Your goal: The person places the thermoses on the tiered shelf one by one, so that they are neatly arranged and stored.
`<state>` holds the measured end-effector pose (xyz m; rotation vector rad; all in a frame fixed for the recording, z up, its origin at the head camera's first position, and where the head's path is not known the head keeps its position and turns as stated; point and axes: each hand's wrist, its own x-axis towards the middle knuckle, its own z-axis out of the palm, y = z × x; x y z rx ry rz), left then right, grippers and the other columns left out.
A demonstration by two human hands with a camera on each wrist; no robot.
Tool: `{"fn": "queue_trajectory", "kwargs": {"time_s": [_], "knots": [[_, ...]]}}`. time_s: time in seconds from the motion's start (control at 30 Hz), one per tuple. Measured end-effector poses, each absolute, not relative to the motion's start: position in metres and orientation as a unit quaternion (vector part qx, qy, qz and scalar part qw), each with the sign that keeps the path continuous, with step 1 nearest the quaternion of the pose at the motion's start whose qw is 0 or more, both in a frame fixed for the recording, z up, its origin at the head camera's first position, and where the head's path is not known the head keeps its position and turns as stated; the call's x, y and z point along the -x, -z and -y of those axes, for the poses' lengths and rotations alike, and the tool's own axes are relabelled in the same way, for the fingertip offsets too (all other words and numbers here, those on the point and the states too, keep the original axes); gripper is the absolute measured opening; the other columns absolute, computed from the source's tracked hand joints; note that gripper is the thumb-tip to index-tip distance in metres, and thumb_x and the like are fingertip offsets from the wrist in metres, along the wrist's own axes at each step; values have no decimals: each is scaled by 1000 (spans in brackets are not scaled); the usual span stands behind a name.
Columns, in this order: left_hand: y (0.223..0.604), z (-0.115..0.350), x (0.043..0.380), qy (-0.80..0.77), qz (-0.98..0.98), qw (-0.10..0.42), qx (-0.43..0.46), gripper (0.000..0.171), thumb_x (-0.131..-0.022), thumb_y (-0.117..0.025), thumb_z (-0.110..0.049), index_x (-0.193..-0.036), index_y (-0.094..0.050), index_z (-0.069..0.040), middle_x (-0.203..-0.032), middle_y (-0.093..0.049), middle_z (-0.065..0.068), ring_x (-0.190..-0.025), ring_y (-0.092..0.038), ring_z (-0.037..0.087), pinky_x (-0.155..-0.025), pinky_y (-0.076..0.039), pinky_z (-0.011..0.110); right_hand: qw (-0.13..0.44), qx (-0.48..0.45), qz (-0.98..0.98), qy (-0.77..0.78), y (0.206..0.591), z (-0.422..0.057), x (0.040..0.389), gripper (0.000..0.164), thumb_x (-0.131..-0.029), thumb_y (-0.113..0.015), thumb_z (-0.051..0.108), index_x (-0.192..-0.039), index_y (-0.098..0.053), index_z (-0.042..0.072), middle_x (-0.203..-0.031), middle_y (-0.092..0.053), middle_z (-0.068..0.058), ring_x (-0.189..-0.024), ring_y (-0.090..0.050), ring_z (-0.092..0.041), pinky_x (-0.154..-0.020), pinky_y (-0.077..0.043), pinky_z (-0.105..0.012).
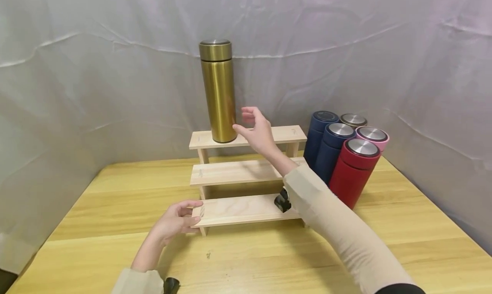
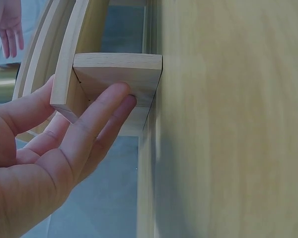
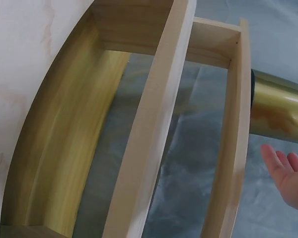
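A tall gold thermos (image 1: 220,97) with a dark-rimmed lid stands upright on the top step of a three-step wooden rack (image 1: 230,173). Just right of its base is my right hand (image 1: 258,132), fingers apart and relaxed, holding nothing. The right wrist view shows a gap between those fingertips (image 3: 269,151) and the gold thermos (image 3: 280,106). My left hand (image 1: 174,221) grips the left end of the lowest step. In the left wrist view its thumb (image 2: 37,109) lies on one face of the board, with fingers around the other side.
Right of the rack, several thermoses stand close together: a red one (image 1: 355,174), two dark blue ones, a pink one (image 1: 378,136) and one with a brownish rim behind. Grey cloth (image 1: 134,72) hangs around the wooden table (image 1: 127,200). My right forearm crosses over the rack's right side.
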<state>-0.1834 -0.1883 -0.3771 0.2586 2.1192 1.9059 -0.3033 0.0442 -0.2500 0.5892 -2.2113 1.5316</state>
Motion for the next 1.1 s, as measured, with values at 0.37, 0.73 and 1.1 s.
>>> {"fn": "queue_trajectory", "kwargs": {"time_s": [0.37,0.73,1.1], "knots": [[376,190,183,-656,-736,141,-93,46,-85,-53,4,-125,-34,15,-97,-50,19,-81,-57,21,-77,-51,43,178,-214,764,-582,255,-66,291,28,-80,-65,5,-104,-56,-5,-100,-60,-16,-91,-56,-24,-71,-50,-28],[375,189,182,-660,-731,146,-98,47,-85,-52,4,-126,-32,16,-99,-51,19,-82,-58,21,-77,-51,44,172,-229,737,-613,261,-90,273,20,-82,-61,1,-99,-56,-9,-95,-60,-19,-81,-57,-16,-67,-54,-32],[375,189,182,-656,-734,142,-99,45,-85,-52,5,-124,-35,15,-110,-46,25,-83,-55,21,-78,-50,43,172,-246,731,-613,265,-109,249,19,-82,-61,-1,-99,-56,-10,-93,-59,-19,-75,-58,-8,-67,-53,-24]]}}
